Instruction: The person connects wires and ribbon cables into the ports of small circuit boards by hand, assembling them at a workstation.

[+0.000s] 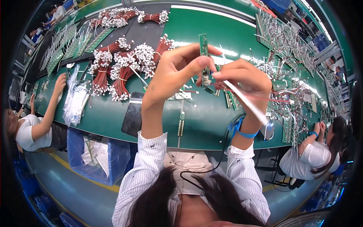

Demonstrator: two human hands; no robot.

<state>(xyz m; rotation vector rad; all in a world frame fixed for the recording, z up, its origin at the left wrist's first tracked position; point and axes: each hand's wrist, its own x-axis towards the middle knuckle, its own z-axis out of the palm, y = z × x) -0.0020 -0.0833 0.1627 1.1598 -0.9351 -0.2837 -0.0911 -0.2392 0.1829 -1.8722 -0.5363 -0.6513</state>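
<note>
My left hand (176,72) is closed on a narrow green circuit board (203,47), held upright above the table between thumb and fingers. My right hand (244,77) is pinched close against the board's lower part. A red wire cable (278,99) with a white connector end runs out under it. From the same hand a long, thin white strip-like thing (245,99) slants down to the right; its kind is unclear. A blue band (247,135) circles my right wrist. On the table below lies another narrow board (181,123).
Bundles of red wires with white connectors (121,73) lie at the left. Wired boards (283,41) crowd the right side. Clear plastic bags (75,100) and a black flat pad (133,115) lie left. A blue-lined bin (119,157) stands below. Co-workers sit on both sides.
</note>
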